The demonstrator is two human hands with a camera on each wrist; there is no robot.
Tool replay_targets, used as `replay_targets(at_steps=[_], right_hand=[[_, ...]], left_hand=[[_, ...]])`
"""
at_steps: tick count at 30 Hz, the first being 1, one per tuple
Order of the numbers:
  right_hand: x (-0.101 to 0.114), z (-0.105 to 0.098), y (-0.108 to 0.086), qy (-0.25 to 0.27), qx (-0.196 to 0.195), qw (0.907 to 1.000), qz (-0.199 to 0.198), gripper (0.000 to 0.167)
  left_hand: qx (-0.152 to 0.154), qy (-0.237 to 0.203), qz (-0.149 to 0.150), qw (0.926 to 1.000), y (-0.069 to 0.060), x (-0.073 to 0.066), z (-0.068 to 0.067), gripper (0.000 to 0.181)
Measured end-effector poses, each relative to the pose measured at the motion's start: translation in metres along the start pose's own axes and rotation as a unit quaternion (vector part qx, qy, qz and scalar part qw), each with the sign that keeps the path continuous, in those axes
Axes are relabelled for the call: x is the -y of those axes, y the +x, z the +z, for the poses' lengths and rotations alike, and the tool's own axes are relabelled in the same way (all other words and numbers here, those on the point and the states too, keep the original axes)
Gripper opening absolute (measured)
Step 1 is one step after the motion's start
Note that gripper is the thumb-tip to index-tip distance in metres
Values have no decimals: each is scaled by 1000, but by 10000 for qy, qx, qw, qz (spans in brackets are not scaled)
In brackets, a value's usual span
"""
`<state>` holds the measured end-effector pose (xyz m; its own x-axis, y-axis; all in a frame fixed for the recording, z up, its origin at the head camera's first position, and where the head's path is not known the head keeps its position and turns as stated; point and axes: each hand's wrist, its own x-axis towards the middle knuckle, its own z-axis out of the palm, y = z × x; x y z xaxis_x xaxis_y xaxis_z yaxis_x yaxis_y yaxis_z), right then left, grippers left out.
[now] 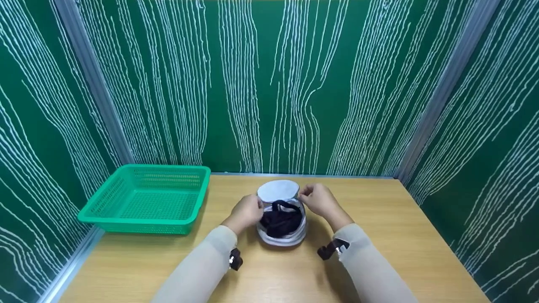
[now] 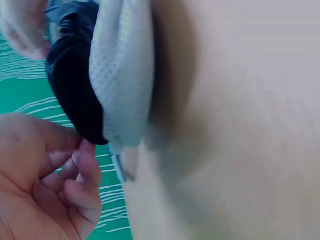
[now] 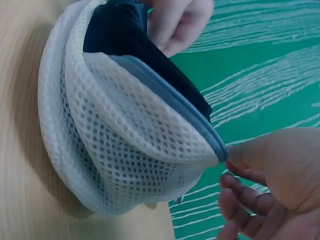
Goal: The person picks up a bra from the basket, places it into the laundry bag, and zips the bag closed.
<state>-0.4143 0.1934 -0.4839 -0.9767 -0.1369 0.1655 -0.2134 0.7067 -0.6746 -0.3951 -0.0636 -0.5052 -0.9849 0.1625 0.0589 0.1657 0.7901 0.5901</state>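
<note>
A round white mesh laundry bag (image 1: 281, 240) stands on the table, its pale round lid (image 1: 278, 190) folded back on the far side. Black cloth (image 1: 280, 222) with a strap-like loop is bunched in its mouth. My left hand (image 1: 247, 211) is at the bag's left side; in the left wrist view its thumb and finger pinch an edge of the black cloth (image 2: 72, 82). On the other side, my right hand (image 1: 322, 200) pinches the end of the grey zipper rim (image 3: 175, 102), beside the mesh wall (image 3: 135, 145). The bag's far hinge is partly hidden.
A green plastic basket (image 1: 141, 225) with perforated sides sits at the table's left. Green panels (image 1: 282, 84) with white wavy lines stand behind and on both sides. The wooden table (image 1: 387, 227) runs around the bag.
</note>
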Motion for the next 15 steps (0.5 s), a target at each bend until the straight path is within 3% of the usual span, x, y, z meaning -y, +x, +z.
replay_targets(at_steps=[3,5,7,9,11,13,15], right_hand=[[16,3,-5,-201,-179,9990,-363,7],[27,7,-9,-528,-209,9938,-954,3],[36,12,-15,-940,-102,9813,-1676,5],[44,18,-18,-1270,171,9620,-2411,7],[49,23,-21,-1417,606,9461,-2847,6],[51,30,-22,-1524,1050,9353,-3014,3],[50,37,-21,-1633,1328,9308,-2989,4]], left_hand=[[14,-236,-211,9995,2,8,5,23],[-45,-365,-403,9985,3,11,7,17],[-15,-495,-499,9975,4,14,8,12],[76,-558,-388,9977,4,17,9,21],[247,-551,-208,9980,5,19,10,32],[439,-446,-9,9980,5,21,11,41],[574,-210,105,9981,5,22,11,40]])
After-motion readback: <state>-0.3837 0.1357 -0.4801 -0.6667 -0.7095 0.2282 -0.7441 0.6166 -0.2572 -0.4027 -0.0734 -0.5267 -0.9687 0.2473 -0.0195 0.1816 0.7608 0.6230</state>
